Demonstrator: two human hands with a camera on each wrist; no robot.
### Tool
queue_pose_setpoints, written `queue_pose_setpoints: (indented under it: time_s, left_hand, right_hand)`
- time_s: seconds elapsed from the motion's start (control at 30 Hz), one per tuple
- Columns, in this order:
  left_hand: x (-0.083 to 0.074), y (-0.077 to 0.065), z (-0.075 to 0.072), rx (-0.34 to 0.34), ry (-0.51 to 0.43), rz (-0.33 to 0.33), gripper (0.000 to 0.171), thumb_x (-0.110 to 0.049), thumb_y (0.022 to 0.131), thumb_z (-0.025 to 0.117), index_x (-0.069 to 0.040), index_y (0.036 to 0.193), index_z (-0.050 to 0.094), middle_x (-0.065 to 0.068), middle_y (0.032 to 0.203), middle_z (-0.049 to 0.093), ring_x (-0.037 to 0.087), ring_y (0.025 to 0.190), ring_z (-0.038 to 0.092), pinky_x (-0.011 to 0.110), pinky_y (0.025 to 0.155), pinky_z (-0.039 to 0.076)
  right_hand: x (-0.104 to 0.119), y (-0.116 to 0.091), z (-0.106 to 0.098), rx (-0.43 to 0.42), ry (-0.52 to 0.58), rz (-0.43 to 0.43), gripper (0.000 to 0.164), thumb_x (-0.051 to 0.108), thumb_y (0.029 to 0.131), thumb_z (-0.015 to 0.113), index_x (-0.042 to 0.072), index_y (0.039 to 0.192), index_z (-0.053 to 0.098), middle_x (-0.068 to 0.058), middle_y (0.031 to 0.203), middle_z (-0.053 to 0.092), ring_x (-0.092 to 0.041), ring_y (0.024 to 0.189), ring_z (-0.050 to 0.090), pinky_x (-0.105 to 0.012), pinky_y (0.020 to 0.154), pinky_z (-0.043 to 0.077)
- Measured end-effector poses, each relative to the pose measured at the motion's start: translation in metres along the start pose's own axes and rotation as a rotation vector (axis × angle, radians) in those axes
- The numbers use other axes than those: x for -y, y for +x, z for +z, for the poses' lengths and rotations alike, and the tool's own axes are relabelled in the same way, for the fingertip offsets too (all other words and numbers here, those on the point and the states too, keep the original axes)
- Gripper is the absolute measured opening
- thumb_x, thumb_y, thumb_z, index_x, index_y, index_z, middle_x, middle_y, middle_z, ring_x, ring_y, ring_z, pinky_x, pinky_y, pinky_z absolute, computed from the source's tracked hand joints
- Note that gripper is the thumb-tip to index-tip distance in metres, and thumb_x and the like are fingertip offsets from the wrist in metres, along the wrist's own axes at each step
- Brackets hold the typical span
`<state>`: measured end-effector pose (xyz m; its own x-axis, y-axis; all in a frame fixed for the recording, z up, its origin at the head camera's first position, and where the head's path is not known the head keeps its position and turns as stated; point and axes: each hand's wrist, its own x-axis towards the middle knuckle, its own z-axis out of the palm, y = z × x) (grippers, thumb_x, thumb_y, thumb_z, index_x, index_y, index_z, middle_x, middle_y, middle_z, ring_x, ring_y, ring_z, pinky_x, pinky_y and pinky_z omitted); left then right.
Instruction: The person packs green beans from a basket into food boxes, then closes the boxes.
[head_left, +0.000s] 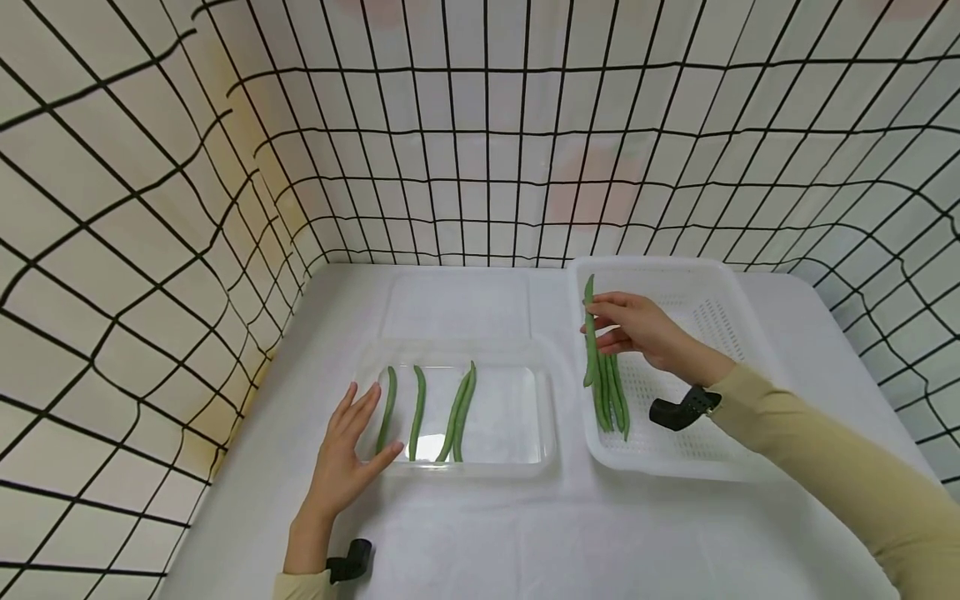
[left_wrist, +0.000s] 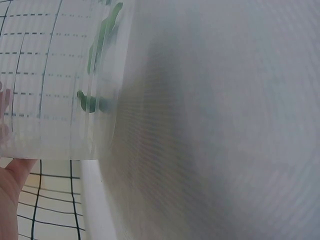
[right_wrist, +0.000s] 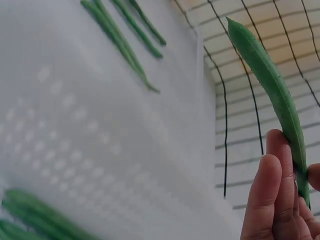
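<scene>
Bean (right_wrist: 276, 90): in my right grip (head_left: 637, 327), pinched between thumb and fingers over the basket's left side, standing roughly lengthwise away from me. Pinched partway along, probably because a thin pod balances better that way.

Basket beans (head_left: 606, 400): just nearer me than the right grip, side by side along the left wall. Bunched there, likely easy to pick singly.

Basket (head_left: 720, 321): white, perforated, under the right grip and spreading to its right.

Left grip (head_left: 348, 458): fingers straight and spread, nothing held, at the box's left end. Maybe placed to steady it; can't tell if it touches.

Box (head_left: 502, 417): clear, right of the left grip. Four box beans (head_left: 417, 412) inside, all roughly lengthwise; the two nearest the left grip lie apart, the other two touch, so probably laid in a row.

Tabletop (head_left: 487, 533): white, under both grips. Black mesh (head_left: 487, 132) beyond them.

Head view overlaps bean and basket beans; right wrist shows one bean tip raised against the mesh, and the pinch up close. Left wrist alone gives the box wall side-on, box beans blurry through it.
</scene>
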<state>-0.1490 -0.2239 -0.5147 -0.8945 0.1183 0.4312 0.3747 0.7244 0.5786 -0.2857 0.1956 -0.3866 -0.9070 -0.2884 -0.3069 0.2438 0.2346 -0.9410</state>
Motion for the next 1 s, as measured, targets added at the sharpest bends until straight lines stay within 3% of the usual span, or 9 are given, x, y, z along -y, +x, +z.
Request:
queue_pose_setpoints:
  time_s: [0.27,0.53,0.77,1.0]
  left_hand:
    - [0.0,0.0,-0.001,-0.003,0.0,-0.002,0.088,-0.029,0.071,0.082,-0.012,0.146,0.04,0.003,0.147,0.04,0.029,0.14,0.018,0.07,0.097,0.024]
    - [0.001,-0.001,-0.001,0.008,-0.011,-0.007,0.087,-0.033,0.073,0.081,-0.016,0.147,0.038,0.002,0.147,0.04,0.025,0.141,0.018,0.068,0.097,0.025]
    - [0.001,0.0,-0.001,-0.004,-0.015,0.015,0.086,-0.03,0.073,0.081,-0.012,0.146,0.04,0.004,0.146,0.041,0.028,0.14,0.019,0.069,0.096,0.025]
    - [0.001,0.0,0.0,-0.009,-0.01,0.02,0.085,-0.029,0.073,0.081,-0.011,0.145,0.04,0.004,0.146,0.041,0.029,0.14,0.019,0.069,0.096,0.026]
  right_hand:
    - [0.008,0.012,0.048,0.111,0.035,-0.001,0.042,0.024,0.098,0.054,-0.001,0.13,0.047,-0.011,0.095,0.068,-0.014,0.062,0.065,-0.03,0.063,0.055]
    - [0.001,0.021,0.086,0.212,0.06,0.025,0.04,0.018,0.098,0.053,-0.004,0.131,0.046,-0.015,0.095,0.067,-0.015,0.061,0.066,-0.032,0.063,0.056]
    - [-0.006,0.023,0.104,0.258,0.05,0.072,0.042,0.016,0.098,0.053,-0.005,0.133,0.044,-0.018,0.098,0.066,-0.023,0.069,0.069,-0.037,0.067,0.056]
    - [-0.011,0.019,0.107,0.305,0.019,0.106,0.041,0.017,0.098,0.052,-0.005,0.132,0.045,-0.023,0.103,0.066,-0.03,0.079,0.069,-0.04,0.071,0.055]
